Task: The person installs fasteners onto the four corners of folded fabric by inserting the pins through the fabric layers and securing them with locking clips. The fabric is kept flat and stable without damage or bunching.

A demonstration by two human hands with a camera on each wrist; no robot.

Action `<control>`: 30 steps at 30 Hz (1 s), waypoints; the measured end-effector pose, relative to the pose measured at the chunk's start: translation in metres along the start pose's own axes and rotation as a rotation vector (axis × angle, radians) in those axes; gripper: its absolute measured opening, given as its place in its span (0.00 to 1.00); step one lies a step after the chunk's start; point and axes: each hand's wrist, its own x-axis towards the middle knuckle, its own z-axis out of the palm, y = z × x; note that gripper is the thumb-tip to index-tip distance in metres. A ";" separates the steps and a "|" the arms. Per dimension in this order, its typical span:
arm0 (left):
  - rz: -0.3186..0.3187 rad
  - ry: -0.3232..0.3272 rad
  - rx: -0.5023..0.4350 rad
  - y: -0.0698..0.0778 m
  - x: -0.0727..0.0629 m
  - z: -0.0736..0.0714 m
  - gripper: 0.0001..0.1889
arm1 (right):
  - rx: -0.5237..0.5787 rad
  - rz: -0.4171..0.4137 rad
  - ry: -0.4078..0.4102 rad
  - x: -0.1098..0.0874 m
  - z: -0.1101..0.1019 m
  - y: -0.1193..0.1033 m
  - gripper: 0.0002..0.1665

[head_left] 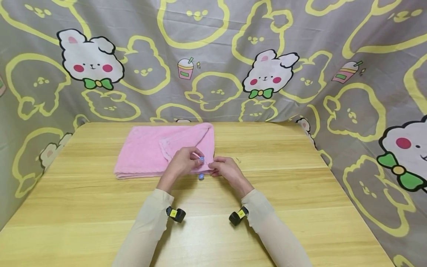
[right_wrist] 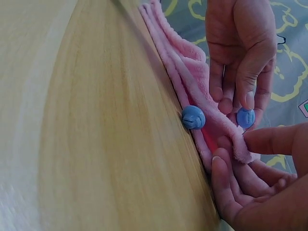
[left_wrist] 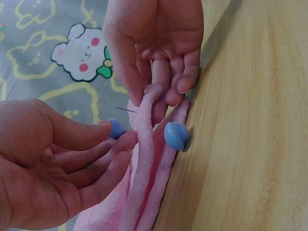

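A folded pink fleece blanket (head_left: 143, 152) lies on the table, its near right corner between my hands. My left hand (head_left: 183, 161) pinches a small blue disc-like piece (right_wrist: 245, 117) between thumb and finger, close beside the fabric. In the left wrist view a thin metal needle (left_wrist: 126, 109) shows by the fleece, just above that piece. My right hand (head_left: 228, 170) grips the raised edge of the blanket, fingers on both sides of the layer. A second blue piece, a rounded knob (left_wrist: 176, 136), sits on the table against the blanket's front edge.
The wooden table (head_left: 287, 230) stretches around the blanket. A grey curtain (head_left: 213, 33) with yellow outlines and white cartoon rabbits hangs behind and along the sides. Each sleeve carries a black wrist camera (head_left: 239, 216).
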 end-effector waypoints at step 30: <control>-0.002 0.012 -0.021 0.001 0.000 -0.001 0.08 | 0.003 0.007 -0.007 0.002 0.000 0.000 0.08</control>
